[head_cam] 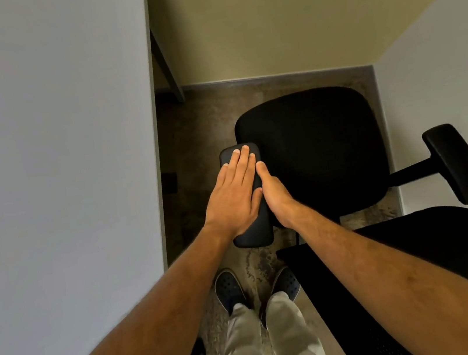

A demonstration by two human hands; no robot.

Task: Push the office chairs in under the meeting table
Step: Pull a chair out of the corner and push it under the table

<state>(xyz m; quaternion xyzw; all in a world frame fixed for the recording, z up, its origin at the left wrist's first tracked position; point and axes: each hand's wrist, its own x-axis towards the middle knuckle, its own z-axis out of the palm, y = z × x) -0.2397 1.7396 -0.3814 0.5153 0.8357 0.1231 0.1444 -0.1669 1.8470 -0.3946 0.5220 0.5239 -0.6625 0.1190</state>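
A black office chair with a wide seat (314,152) stands on the floor just right of the grey meeting table top (53,144). Its mesh backrest (424,263) is nearest me at the lower right. My left hand (234,198) lies flat, palm down, on the chair's left armrest pad (253,237), fingers stretched forward. My right hand (276,198) clasps the same pad's inner edge, thumb on top and fingers hidden beside the seat. The other armrest (454,164) sticks out at the right.
The table edge runs down the frame next to the armrest, and a dark table leg (168,68) stands at the back. A yellowish wall (277,11) with a baseboard closes the far side; a white surface (439,68) is close on the right. My shoes (229,290) stand on the patterned floor.
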